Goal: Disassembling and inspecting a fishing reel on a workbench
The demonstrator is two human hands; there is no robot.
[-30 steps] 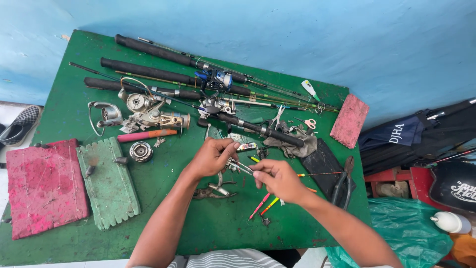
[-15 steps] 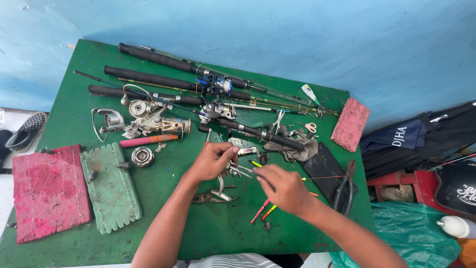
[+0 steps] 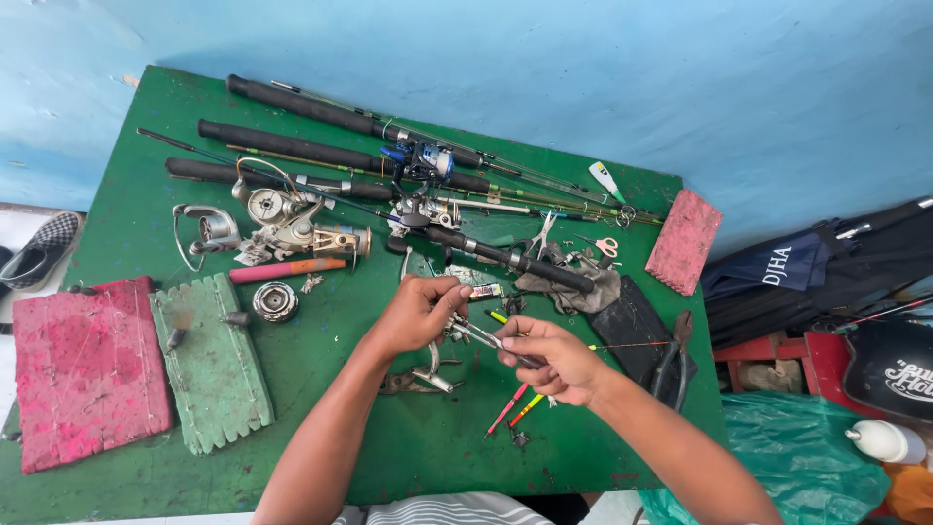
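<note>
Pinching the far end of a thin metal tool, the left hand has its fingers curled and pressed together around a small part that is too tiny to tell, while the right hand closes thumb and fingers on the tool's near end. Compared with a second ago, both hands sit a touch nearer the middle of the green table and closer together, so the work looks settled into fine handling rather than reaching. Just under the hands lie a small metal reel part and two bright floats, pink and yellow. Beyond the hands, farther away, a black rod handle lies across a grey rag. Further still, several fishing rods lie side by side. To the left are loose reels, a green notched foam block and a red foam block; to the right, pliers and another red block.
</note>
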